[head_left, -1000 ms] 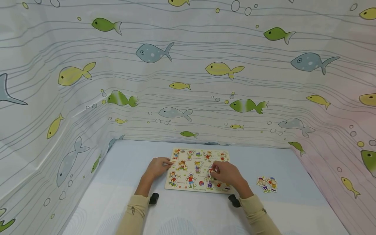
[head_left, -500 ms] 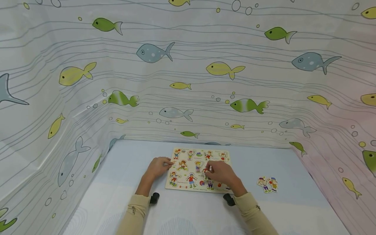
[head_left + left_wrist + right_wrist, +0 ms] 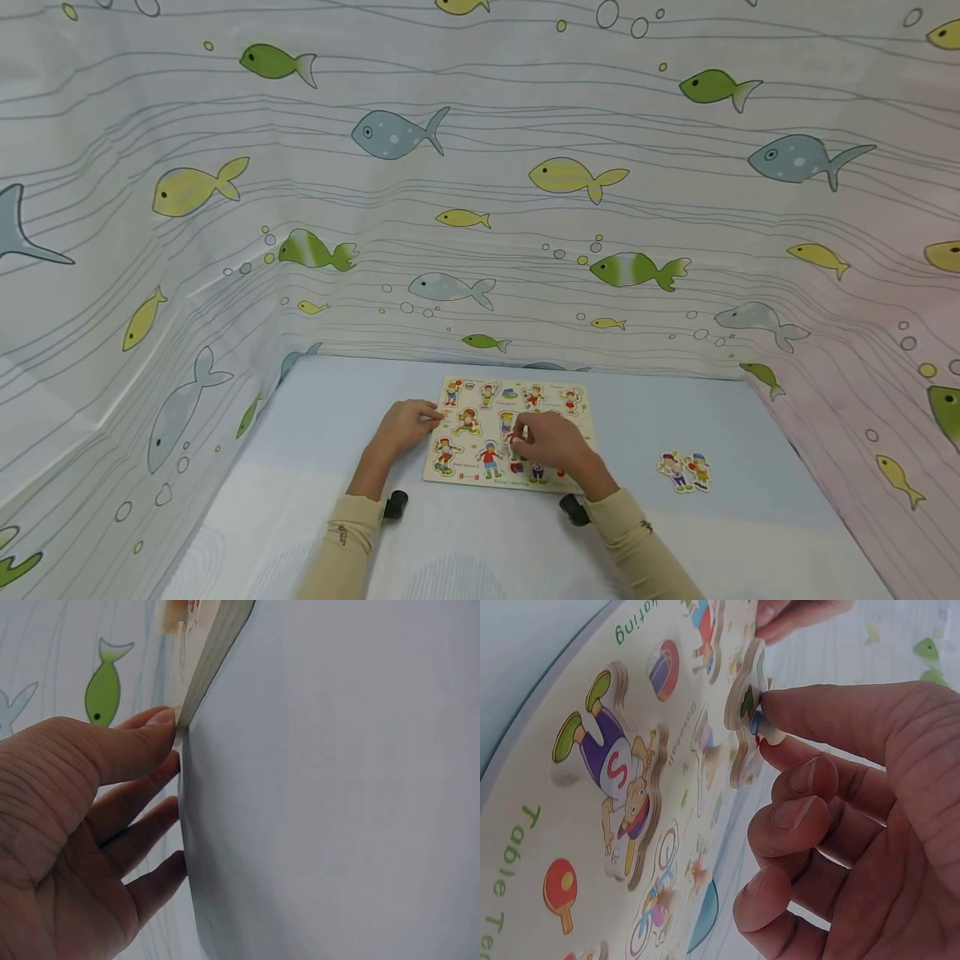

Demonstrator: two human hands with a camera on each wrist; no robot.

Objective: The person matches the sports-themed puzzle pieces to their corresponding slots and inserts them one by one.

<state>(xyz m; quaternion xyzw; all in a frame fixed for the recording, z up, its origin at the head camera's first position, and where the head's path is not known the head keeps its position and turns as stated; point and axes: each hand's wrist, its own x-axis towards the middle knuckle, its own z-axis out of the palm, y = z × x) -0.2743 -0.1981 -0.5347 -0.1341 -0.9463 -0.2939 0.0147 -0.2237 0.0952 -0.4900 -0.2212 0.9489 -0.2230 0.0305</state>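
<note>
A wooden puzzle board [image 3: 465, 477] with cartoon sports figures lies flat on the table. My left hand [image 3: 406, 427] rests at its left edge; in the left wrist view the thumb [image 3: 139, 750] touches the board's edge and the other fingers reach out loosely. Above the middle of the board, my right hand [image 3: 556, 440] pinches a figure-shaped puzzle piece [image 3: 744, 697] between thumb and index finger. In the right wrist view this piece is tilted edge-on, its picture mostly hidden. A puzzle piece with an S on its shirt [image 3: 619, 769] sits on the board nearby.
To the right of the board, two figure-shaped puzzle pieces [image 3: 684, 472] lie close together on the pale blue table [image 3: 480, 542]. A fish-patterned sheet [image 3: 375, 208] rises behind the table and along both sides.
My right hand has moved left across the board with the pinched puzzle piece, from the right part toward the middle. My left hand stays at the board's left edge.
</note>
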